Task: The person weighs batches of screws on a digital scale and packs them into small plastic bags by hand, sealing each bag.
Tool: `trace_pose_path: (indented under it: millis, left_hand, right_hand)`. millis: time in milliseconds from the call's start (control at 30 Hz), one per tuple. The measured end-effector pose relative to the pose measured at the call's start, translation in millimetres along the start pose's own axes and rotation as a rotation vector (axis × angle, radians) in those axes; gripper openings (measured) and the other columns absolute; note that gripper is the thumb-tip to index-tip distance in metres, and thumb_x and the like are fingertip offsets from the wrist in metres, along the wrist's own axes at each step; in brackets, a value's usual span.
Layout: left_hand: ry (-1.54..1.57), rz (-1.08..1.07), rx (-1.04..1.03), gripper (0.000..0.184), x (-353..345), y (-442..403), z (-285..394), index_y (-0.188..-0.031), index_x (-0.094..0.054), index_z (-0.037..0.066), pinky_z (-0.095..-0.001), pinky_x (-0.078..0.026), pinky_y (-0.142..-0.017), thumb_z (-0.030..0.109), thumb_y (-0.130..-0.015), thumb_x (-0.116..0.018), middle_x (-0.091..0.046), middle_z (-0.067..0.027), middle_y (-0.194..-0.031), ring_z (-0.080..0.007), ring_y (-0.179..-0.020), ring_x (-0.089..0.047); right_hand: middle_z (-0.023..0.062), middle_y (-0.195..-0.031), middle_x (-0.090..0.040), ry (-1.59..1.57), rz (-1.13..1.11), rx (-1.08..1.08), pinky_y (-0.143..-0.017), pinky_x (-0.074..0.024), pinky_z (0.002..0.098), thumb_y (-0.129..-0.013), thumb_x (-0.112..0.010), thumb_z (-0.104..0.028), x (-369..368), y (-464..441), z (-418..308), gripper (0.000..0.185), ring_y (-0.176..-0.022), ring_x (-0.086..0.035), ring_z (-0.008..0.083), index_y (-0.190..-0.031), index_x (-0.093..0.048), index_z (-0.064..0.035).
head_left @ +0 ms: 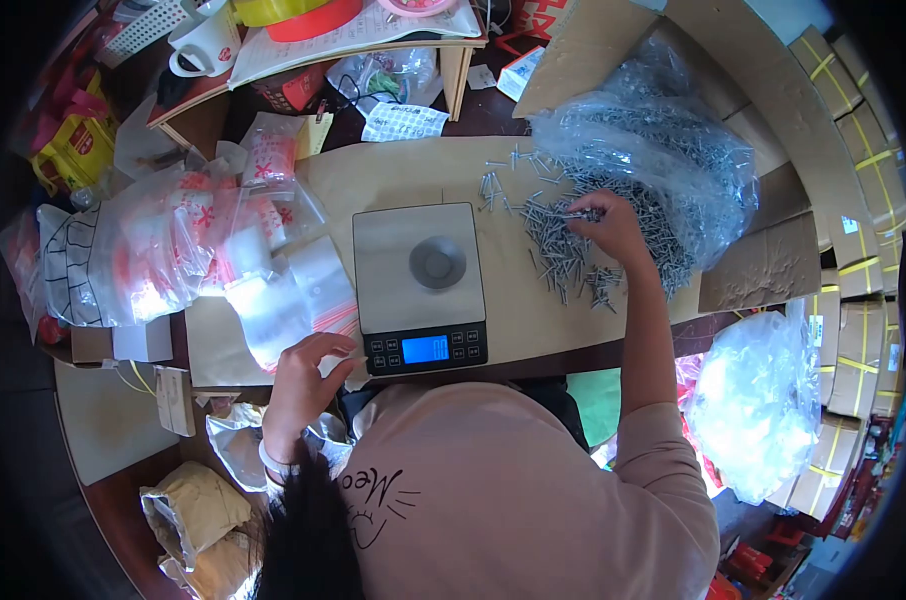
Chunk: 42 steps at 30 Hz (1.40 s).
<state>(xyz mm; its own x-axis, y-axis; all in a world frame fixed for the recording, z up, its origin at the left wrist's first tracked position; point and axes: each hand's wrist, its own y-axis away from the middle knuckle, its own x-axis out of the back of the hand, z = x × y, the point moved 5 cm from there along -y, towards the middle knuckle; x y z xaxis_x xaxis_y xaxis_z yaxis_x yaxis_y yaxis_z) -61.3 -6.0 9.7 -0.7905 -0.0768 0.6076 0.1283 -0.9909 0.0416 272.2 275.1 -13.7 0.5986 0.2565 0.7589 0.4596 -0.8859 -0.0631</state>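
Note:
My right hand (613, 228) is closed around a few silver screws, with their shanks poking out past the fingertips. It is over the edge of a large heap of loose screws (558, 245) on the brown paper. My left hand (308, 378) is at the table's front edge, thumb and fingers apart and slightly curled, beside the lower left corner of a digital scale (378, 270). A small round metal dish (438, 263) sits on the scale's plate, and the blue display seems to read zero. Clear zip bags (318, 285) with red edges lie just beyond my left hand.
A clear plastic sack (673, 140) of screws spills from an open cardboard box (763, 265) on the right. Filled plastic packets (173, 240) are piled at the left. A wooden shelf (458, 85) and a white mug (205, 42) are at the back. Strapped cartons (858, 340) are stacked far right.

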Motion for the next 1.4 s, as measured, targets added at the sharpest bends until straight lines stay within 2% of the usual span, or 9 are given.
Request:
trace_pose_path:
  millis: [133,433,567,733,833,1033,1200,1333,1400]
  left_hand:
    - [-0.013,-0.004,0.003,0.020,1,1,0,-0.093,-0.066,0.001,-0.0322,-0.051,-0.072,0.003,-0.074,-0.071,-0.067,-0.0127,-0.088,-0.0241,-0.080,-0.067]
    - [0.000,0.012,-0.023,0.018,-6,1,8,-0.092,-0.066,0.001,-0.0307,-0.051,-0.069,0.007,-0.077,-0.072,-0.068,-0.0110,-0.085,-0.0221,-0.077,-0.067]
    - [-0.005,0.019,-0.017,0.018,-8,2,10,-0.092,-0.066,0.001,-0.0304,-0.051,-0.069,0.008,-0.076,-0.073,-0.068,-0.0103,-0.084,-0.0218,-0.077,-0.067]
    - [-0.004,0.060,-0.034,0.017,-7,1,5,-0.091,-0.066,0.001,-0.0317,-0.051,-0.070,0.007,-0.077,-0.072,-0.067,-0.0109,-0.084,-0.0246,-0.077,-0.066]
    - [-0.016,0.097,-0.066,0.015,-9,-5,-6,-0.091,-0.066,0.000,-0.0330,-0.051,-0.072,0.004,-0.077,-0.070,-0.067,-0.0122,-0.085,-0.0278,-0.080,-0.066]
    - [-0.087,0.169,-0.145,0.015,-6,-39,-9,-0.093,-0.064,0.000,-0.0360,-0.051,-0.075,0.001,-0.078,-0.065,-0.065,-0.0147,-0.093,-0.0323,-0.085,-0.064]
    - [-0.323,0.207,-0.073,0.021,-6,-47,-37,-0.098,-0.067,0.003,-0.0385,-0.048,-0.088,0.003,-0.077,-0.064,-0.063,-0.0167,-0.112,-0.0340,-0.103,-0.059]
    - [-0.434,0.256,-0.126,0.017,-17,-45,-54,-0.093,-0.069,0.003,-0.0381,-0.048,-0.085,0.004,-0.076,-0.066,-0.066,-0.0141,-0.105,-0.0326,-0.098,-0.060]
    - [-0.355,0.283,-0.075,0.016,-15,-43,-62,-0.092,-0.070,0.004,-0.0381,-0.048,-0.084,0.004,-0.076,-0.068,-0.068,-0.0135,-0.099,-0.0313,-0.096,-0.061]
  right_hand:
    - [0.0095,-0.092,-0.066,-0.023,-0.072,-0.102,-0.073,-0.0497,0.0327,-0.065,-0.076,-0.007,-4,-8,-8,0.021,-0.078,-0.063,0.0229,-0.086,-0.073,-0.0071]
    - [0.0073,-0.088,-0.066,-0.267,-0.332,0.358,-0.072,-0.0488,0.0268,-0.068,-0.074,-0.003,-43,-27,-128,0.018,-0.079,-0.063,0.0159,-0.086,-0.071,-0.0036]
    - [0.0101,-0.091,-0.066,-0.262,-0.483,0.420,-0.075,-0.0505,0.0294,-0.066,-0.075,-0.005,-95,-18,-163,0.019,-0.084,-0.065,0.0221,-0.085,-0.071,-0.0031]
    - [0.0130,-0.094,-0.067,-0.133,-0.394,0.588,-0.079,-0.0509,0.0311,-0.069,-0.075,-0.010,-96,-5,-172,0.022,-0.086,-0.066,0.0242,-0.090,-0.070,-0.0028]
    - [0.0121,-0.089,-0.068,-0.244,-0.351,0.244,-0.075,-0.0515,0.0304,-0.074,-0.073,-0.010,-65,-15,-148,0.019,-0.081,-0.066,0.0215,-0.091,-0.069,-0.0024]
    - [0.0107,-0.086,-0.068,-0.025,-0.095,0.125,-0.070,-0.0515,0.0303,-0.075,-0.072,-0.010,-36,-3,-89,0.018,-0.076,-0.066,0.0204,-0.091,-0.069,-0.0022]
    - [0.0151,-0.103,-0.061,0.208,0.014,-0.076,-0.081,-0.0495,0.0368,-0.072,-0.074,-0.016,-27,31,-35,0.032,-0.094,-0.061,0.0282,-0.101,-0.065,-0.0045]
    - [0.0172,-0.115,-0.054,0.439,0.187,-0.104,-0.088,-0.0456,0.0398,-0.071,-0.076,-0.019,-49,44,-15,0.042,-0.104,-0.054,0.0319,-0.109,-0.062,-0.0073]
    - [0.0161,-0.110,-0.056,0.273,0.204,-0.044,-0.085,-0.0465,0.0392,-0.072,-0.075,-0.018,-53,39,-2,0.038,-0.099,-0.057,0.0318,-0.106,-0.064,-0.0073]
